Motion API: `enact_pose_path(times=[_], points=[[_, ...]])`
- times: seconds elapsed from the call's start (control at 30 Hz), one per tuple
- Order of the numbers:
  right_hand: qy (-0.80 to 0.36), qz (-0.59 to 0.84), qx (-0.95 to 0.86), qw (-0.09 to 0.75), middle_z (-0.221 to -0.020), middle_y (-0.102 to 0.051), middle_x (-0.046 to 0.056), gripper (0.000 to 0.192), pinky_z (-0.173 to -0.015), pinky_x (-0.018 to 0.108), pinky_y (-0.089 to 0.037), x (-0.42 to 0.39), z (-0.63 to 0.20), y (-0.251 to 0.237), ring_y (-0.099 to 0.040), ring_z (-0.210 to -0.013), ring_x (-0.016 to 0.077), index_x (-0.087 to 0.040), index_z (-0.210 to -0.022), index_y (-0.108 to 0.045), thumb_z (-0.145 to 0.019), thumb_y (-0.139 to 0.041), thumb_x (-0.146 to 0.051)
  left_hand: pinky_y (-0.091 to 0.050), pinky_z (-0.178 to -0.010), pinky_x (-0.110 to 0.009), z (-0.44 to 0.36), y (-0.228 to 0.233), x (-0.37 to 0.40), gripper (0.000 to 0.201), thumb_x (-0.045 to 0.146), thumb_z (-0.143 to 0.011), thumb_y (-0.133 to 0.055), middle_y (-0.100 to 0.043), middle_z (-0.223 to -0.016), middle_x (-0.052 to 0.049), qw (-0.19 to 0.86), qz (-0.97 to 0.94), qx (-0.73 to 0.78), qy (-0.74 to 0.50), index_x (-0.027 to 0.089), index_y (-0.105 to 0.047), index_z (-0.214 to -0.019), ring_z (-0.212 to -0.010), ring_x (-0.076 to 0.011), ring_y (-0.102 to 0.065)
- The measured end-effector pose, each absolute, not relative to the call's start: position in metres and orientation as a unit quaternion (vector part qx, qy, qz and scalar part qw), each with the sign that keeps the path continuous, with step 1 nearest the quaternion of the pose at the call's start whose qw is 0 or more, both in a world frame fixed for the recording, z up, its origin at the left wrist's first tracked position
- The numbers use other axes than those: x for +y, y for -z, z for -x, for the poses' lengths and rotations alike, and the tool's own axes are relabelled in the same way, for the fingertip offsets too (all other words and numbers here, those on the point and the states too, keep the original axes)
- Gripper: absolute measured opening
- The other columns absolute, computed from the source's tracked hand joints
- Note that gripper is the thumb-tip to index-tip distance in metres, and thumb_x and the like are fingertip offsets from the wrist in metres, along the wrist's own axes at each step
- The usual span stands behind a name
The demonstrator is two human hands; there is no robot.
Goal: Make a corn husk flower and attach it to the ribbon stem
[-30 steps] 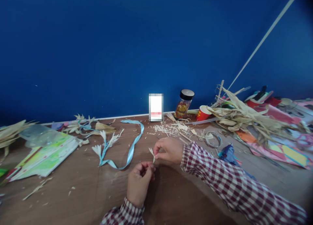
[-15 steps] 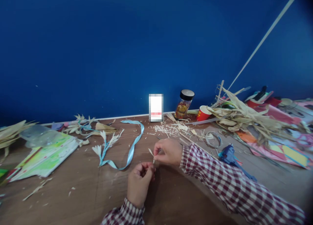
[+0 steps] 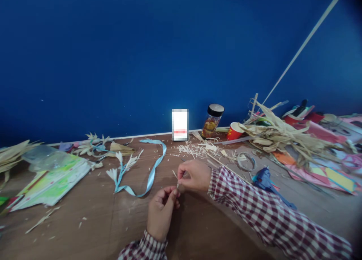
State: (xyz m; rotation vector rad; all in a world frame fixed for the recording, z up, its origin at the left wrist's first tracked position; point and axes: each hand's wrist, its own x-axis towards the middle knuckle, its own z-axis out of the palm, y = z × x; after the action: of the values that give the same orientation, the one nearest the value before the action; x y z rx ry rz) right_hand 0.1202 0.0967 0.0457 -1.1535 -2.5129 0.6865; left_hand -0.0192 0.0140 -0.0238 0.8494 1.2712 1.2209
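Left hand (image 3: 160,213) and right hand (image 3: 195,174): fingers of each pinched on a slender, pale fibrous strip (image 3: 174,173) — held between them, over the wood-grained bench (image 3: 96,230). To the left, a glossy blue ribbon (image 3: 152,179) lies in a loose curve — beyond, straw-like shavings (image 3: 194,150) are scattered.

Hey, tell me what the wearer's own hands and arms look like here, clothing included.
The left hand and right hand are both bare, with no gloves. Long sleeves in a maroon-and-white check reach the wrists. The right sleeve shows along much of its length; of the left sleeve, only the end near the wrist shows.
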Motion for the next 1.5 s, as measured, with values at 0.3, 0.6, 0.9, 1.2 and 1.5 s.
enact_pose_path(times=[0.3, 0.6, 0.9, 1.2, 1.5], points=[[-0.242, 0.393, -0.877, 0.132, -0.076, -0.066, 0.000, 0.007, -0.065, 0.023, -0.037, 0.092, -0.119, -0.051, -0.058, -0.073, 0.0147, -0.019, -0.073, -0.063, -0.069, -0.059, -0.023, -0.039, -0.049, -0.021, 0.020, 0.018, 0.013, 0.023, 0.037, -0.068, -0.062, -0.058, -0.059, 0.001, 0.537, -0.367, 0.561, -0.512, 0.014, -0.061, -0.072, -0.048, -0.0100, -0.048], [-0.245, 0.387, -0.878, 0.139, -0.077, -0.066, 0.001, 0.006, -0.067, 0.023, -0.037, 0.090, -0.117, -0.055, -0.058, -0.074, 0.0144, -0.018, -0.073, -0.062, -0.070, -0.058, -0.020, -0.039, -0.050, -0.021, 0.021, 0.020, 0.013, 0.022, 0.037, -0.069, -0.060, -0.058, -0.060, 0.001, 0.536, -0.364, 0.563, -0.513, 0.015, -0.060, -0.072, -0.050, -0.0103, -0.049], [-0.245, 0.375, -0.882, 0.148, -0.076, -0.065, 0.000, 0.005, -0.066, 0.023, -0.038, 0.091, -0.118, -0.053, -0.057, -0.073, 0.0136, -0.018, -0.072, -0.062, -0.069, -0.058, -0.020, -0.038, -0.049, -0.020, 0.021, 0.019, 0.012, 0.023, 0.037, -0.068, -0.062, -0.057, -0.054, 0.002, 0.524, -0.365, 0.568, -0.518, 0.014, -0.062, -0.070, -0.048, -0.0100, -0.049], [-0.236, 0.380, -0.880, 0.159, -0.075, -0.065, 0.000, 0.006, -0.066, 0.023, -0.037, 0.092, -0.118, -0.048, -0.057, -0.072, 0.0135, -0.018, -0.072, -0.062, -0.068, -0.059, -0.021, -0.043, -0.051, -0.023, 0.020, 0.021, 0.013, 0.025, 0.038, -0.065, -0.065, -0.060, -0.061, 0.000, 0.567, -0.329, 0.547, -0.520, 0.014, -0.063, -0.074, -0.049, -0.0105, -0.050], [-0.278, 0.356, -0.876, 0.169, -0.083, -0.064, 0.001, 0.015, -0.074, 0.027, -0.040, 0.092, -0.120, -0.059, -0.057, -0.080, 0.0161, -0.019, -0.082, -0.061, -0.068, -0.062, -0.024, -0.038, -0.047, -0.019, 0.020, 0.019, 0.013, 0.023, 0.037, -0.066, -0.064, -0.059, -0.055, 0.002, 0.538, -0.348, 0.560, -0.525, 0.014, -0.063, -0.071, -0.045, -0.0084, -0.047]])
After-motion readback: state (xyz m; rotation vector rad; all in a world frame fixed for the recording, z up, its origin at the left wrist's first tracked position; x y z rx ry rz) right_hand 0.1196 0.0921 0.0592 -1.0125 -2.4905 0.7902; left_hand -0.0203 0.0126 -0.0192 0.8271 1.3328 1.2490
